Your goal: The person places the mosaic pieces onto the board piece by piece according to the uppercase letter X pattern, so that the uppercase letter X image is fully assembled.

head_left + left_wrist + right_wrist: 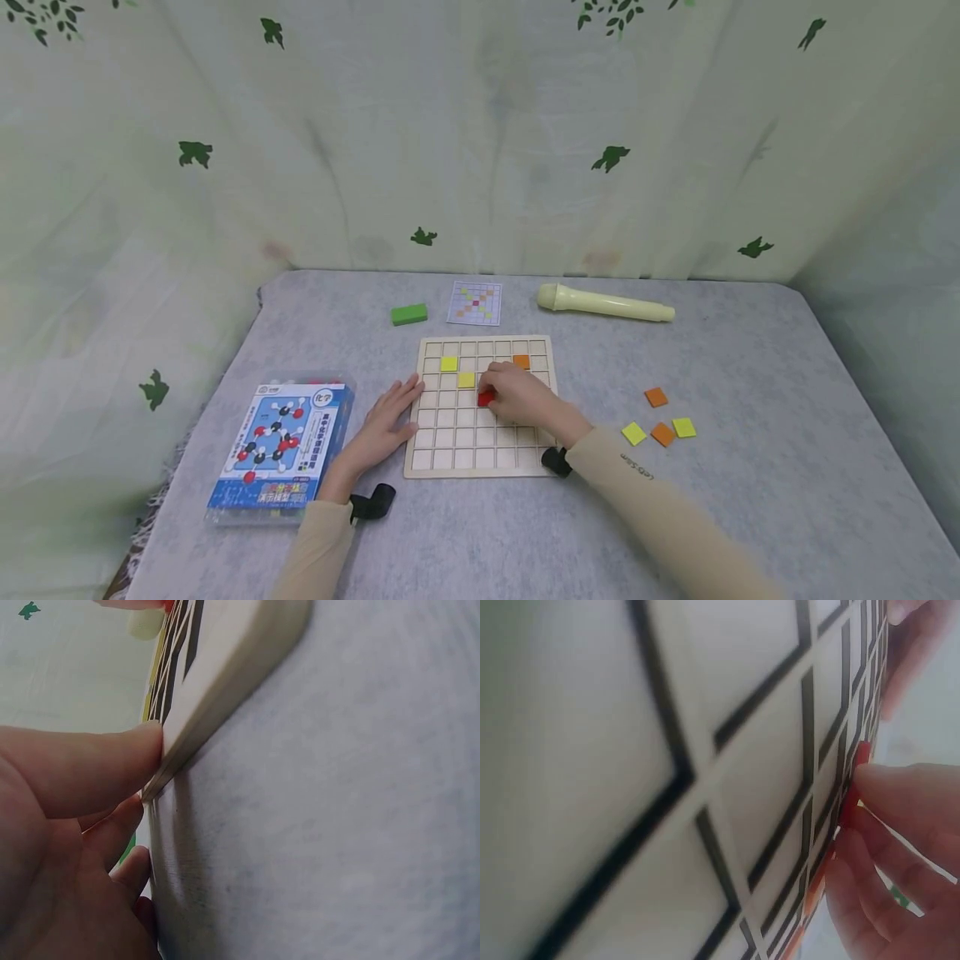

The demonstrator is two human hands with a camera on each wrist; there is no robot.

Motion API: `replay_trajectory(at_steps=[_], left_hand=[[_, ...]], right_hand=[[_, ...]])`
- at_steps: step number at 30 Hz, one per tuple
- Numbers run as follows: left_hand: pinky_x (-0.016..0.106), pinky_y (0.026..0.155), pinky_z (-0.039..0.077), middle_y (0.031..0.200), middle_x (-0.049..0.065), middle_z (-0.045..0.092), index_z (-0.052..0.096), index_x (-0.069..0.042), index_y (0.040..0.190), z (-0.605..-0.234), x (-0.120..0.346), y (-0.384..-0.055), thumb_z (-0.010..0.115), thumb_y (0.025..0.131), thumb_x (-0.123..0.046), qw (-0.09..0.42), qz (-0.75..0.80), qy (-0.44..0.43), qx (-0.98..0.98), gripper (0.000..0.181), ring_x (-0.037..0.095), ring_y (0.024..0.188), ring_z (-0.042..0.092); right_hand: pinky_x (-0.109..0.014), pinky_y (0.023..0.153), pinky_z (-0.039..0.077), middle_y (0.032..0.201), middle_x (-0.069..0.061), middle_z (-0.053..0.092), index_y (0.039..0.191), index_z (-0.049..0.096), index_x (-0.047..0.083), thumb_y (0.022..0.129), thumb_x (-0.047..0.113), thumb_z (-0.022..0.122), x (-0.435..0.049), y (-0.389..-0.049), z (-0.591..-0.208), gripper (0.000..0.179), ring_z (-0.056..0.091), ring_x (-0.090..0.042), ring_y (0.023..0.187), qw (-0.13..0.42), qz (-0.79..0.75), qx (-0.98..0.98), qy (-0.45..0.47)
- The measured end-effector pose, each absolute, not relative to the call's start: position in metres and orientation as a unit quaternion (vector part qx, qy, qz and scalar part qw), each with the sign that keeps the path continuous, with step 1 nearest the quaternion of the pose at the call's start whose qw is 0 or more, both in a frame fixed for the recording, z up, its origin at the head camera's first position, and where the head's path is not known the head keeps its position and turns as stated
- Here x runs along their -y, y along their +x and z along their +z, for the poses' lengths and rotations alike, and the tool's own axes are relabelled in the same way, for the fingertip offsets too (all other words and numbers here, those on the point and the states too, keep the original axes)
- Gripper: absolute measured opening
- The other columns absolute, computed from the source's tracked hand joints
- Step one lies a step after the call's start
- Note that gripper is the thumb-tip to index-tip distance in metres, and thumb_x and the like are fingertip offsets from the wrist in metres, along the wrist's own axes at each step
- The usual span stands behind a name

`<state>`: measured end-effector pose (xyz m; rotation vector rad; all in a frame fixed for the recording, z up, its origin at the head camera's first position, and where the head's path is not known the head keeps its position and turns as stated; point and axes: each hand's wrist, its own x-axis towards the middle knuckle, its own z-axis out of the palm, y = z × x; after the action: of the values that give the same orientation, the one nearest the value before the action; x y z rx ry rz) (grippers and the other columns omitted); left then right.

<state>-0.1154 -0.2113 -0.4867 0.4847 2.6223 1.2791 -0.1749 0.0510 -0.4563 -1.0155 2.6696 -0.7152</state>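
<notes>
A light wooden grid board lies flat on the cloth-covered table. My right hand pinches a red square tile at a cell near the board's middle; the right wrist view has the red tile between thumb and fingers, against the grid. My left hand rests along the board's left edge with fingers extended, and its thumb touches the rim. Two yellow tiles sit in cells at the upper left, an orange tile at the upper right. My right hand hides part of the grid.
Loose orange and yellow tiles lie right of the board. Behind it are a patterned grid card, a green block and a pale yellow microphone-shaped stick. A boxed molecule model set stands beside my left arm.
</notes>
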Motion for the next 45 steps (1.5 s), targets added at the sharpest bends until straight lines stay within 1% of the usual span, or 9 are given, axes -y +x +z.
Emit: replay_trajectory(at_steps=[8, 13, 16, 23, 27, 31, 37, 42, 45], left_hand=[[0.063, 0.108, 0.0, 0.156, 0.019, 0.017, 0.029, 0.003, 0.147, -0.485, 0.211, -0.116, 0.054, 0.094, -0.001, 0.094, 0.43, 0.164, -0.883, 0.059, 0.042, 0.142, 0.003], [0.063, 0.108, 0.0, 0.156, 0.019, 0.017, 0.03, 0.004, 0.147, -0.485, 0.21, -0.116, 0.054, 0.094, -0.001, 0.092, 0.433, 0.166, -0.881, 0.059, 0.042, 0.142, 0.003], [0.063, 0.108, 0.001, 0.156, 0.019, 0.017, 0.03, 0.004, 0.147, -0.486, 0.21, -0.116, 0.055, 0.094, -0.002, 0.092, 0.432, 0.166, -0.882, 0.059, 0.042, 0.142, 0.003], [0.063, 0.108, 0.001, 0.156, 0.019, 0.016, 0.029, 0.004, 0.147, -0.486, 0.211, -0.115, 0.054, 0.094, -0.002, 0.094, 0.427, 0.164, -0.884, 0.059, 0.042, 0.142, 0.003], [0.062, 0.108, 0.001, 0.156, 0.019, 0.017, 0.029, 0.004, 0.147, -0.487, 0.212, -0.114, 0.055, 0.095, -0.003, 0.091, 0.426, 0.164, -0.885, 0.059, 0.043, 0.142, 0.004], [0.062, 0.108, 0.001, 0.156, 0.019, 0.017, 0.029, 0.004, 0.147, -0.488, 0.212, -0.114, 0.054, 0.095, -0.003, 0.089, 0.426, 0.166, -0.885, 0.059, 0.043, 0.142, 0.003], [0.062, 0.108, 0.002, 0.156, 0.019, 0.017, 0.029, 0.004, 0.147, -0.488, 0.211, -0.115, 0.055, 0.094, -0.002, 0.087, 0.426, 0.167, -0.885, 0.059, 0.043, 0.142, 0.004], [0.062, 0.108, 0.001, 0.156, 0.019, 0.017, 0.029, 0.003, 0.147, -0.487, 0.211, -0.115, 0.055, 0.094, -0.002, 0.091, 0.424, 0.165, -0.886, 0.059, 0.043, 0.142, 0.004], [0.062, 0.108, 0.001, 0.156, 0.018, 0.017, 0.029, 0.003, 0.147, -0.487, 0.211, -0.116, 0.055, 0.094, -0.002, 0.093, 0.423, 0.164, -0.886, 0.06, 0.042, 0.142, 0.003]], right_hand=[[-0.029, 0.078, 0.046, 0.094, 0.001, 0.057, 0.101, 0.067, 0.009, 0.084, -0.001, 0.064, -0.046, -0.174, -0.457, 0.02, 0.05, -0.015, 0.086, 0.089, -0.227, -0.911, -0.333], [-0.03, 0.082, 0.047, 0.1, -0.001, 0.06, 0.106, 0.067, 0.006, 0.085, -0.002, 0.061, -0.065, -0.172, -0.453, 0.023, 0.055, -0.015, 0.091, 0.103, -0.28, -0.906, -0.3], [-0.033, 0.081, 0.048, 0.102, -0.004, 0.061, 0.106, 0.066, 0.004, 0.086, -0.002, 0.062, -0.093, -0.171, -0.449, 0.022, 0.056, -0.018, 0.093, 0.101, -0.331, -0.899, -0.269], [-0.041, 0.079, 0.051, 0.103, -0.01, 0.063, 0.106, 0.066, 0.0, 0.085, -0.003, 0.065, -0.19, -0.166, -0.457, 0.022, 0.058, -0.026, 0.094, 0.053, -0.351, -0.912, -0.204], [-0.046, 0.08, 0.051, 0.104, -0.011, 0.063, 0.106, 0.065, 0.0, 0.086, -0.004, 0.063, -0.239, -0.161, -0.461, 0.021, 0.058, -0.03, 0.097, 0.058, -0.347, -0.922, -0.161], [-0.048, 0.081, 0.05, 0.103, -0.01, 0.063, 0.103, 0.066, 0.001, 0.084, -0.007, 0.062, -0.268, -0.156, -0.466, 0.021, 0.058, -0.031, 0.097, 0.07, -0.334, -0.929, -0.144], [-0.048, 0.079, 0.05, 0.1, -0.009, 0.062, 0.099, 0.066, 0.001, 0.081, -0.01, 0.064, -0.279, -0.151, -0.471, 0.021, 0.058, -0.03, 0.093, 0.062, -0.311, -0.935, -0.158], [-0.044, 0.078, 0.05, 0.097, -0.006, 0.062, 0.098, 0.066, 0.002, 0.083, -0.005, 0.067, -0.272, -0.154, -0.47, 0.017, 0.058, -0.026, 0.09, 0.06, -0.302, -0.936, -0.169], [-0.042, 0.077, 0.05, 0.096, -0.005, 0.062, 0.099, 0.066, 0.003, 0.084, -0.002, 0.067, -0.26, -0.157, -0.468, 0.016, 0.058, -0.025, 0.089, 0.066, -0.306, -0.932, -0.184]])
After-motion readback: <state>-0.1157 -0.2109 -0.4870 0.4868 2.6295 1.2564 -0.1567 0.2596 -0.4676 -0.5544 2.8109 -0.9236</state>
